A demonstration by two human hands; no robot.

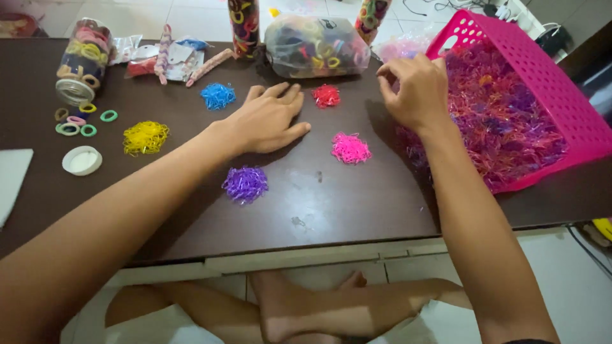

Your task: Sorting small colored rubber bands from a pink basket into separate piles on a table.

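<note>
Pinched fingertips of the right hand (411, 89) hover at the near rim of a pink perforated basket (561, 95), closed on something too small to make out, while the left hand (268, 120) rests flat and open, palm down, on the dark brown table (331, 204), holding nothing. Tipped toward the person, the basket spills a tangled mass of mixed rubber bands (503, 121), mostly pink, purple and orange, onto the tabletop. A clear bag of hair ties (315, 46) lies behind the hands, with a toppled jar of hair ties (83, 58) at far left and its white lid (81, 160) near the table's front. Five sorted little heaps ring the left hand: a yellow pile (145, 137) to its left, a purple pile (245, 184) in front, a pink pile (350, 148) to its right, a blue pile (218, 95) and a red pile (326, 95) beyond the fingers. Loose hair rings (80, 122) lie beside the jar.
</note>
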